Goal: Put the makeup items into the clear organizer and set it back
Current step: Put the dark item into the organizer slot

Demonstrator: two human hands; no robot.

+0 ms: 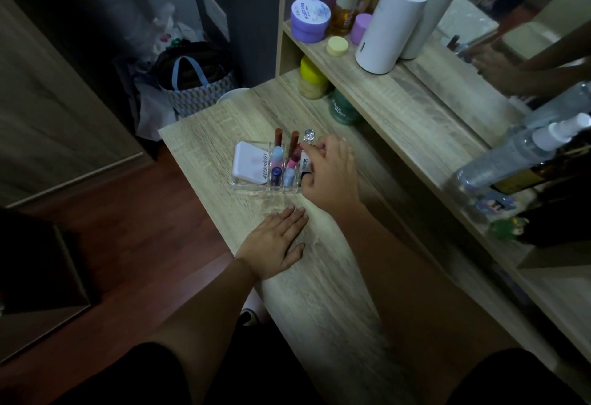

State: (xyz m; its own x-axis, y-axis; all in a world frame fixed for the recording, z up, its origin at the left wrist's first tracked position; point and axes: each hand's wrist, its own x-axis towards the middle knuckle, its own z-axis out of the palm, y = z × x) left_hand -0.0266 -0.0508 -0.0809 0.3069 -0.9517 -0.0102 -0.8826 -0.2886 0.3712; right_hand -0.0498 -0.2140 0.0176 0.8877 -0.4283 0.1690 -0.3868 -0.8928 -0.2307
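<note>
The clear organizer (256, 187) stands on the wooden dressing table (319, 276), near its far left end. A white compact (249, 161) lies in its left compartment. Several lip products (283, 161) stand in the middle slots, two of them dark red tubes at the back. My right hand (331, 174) is at the organizer's right side, fingers closed on a white tube (304, 161) that sits in the rightmost slot. A clear-capped item (309, 135) pokes up just behind my fingers. My left hand (275, 241) lies flat on the table in front of the organizer, fingers apart, holding nothing.
A raised shelf (399, 91) runs along the right with jars, bottles and a white cylinder (391, 20). A mirror stands behind it. Yellow and green jars (315, 78) sit under the shelf. Clear spray bottles (524, 151) lie to the right. Bags (195, 84) stand on the floor past the table's end.
</note>
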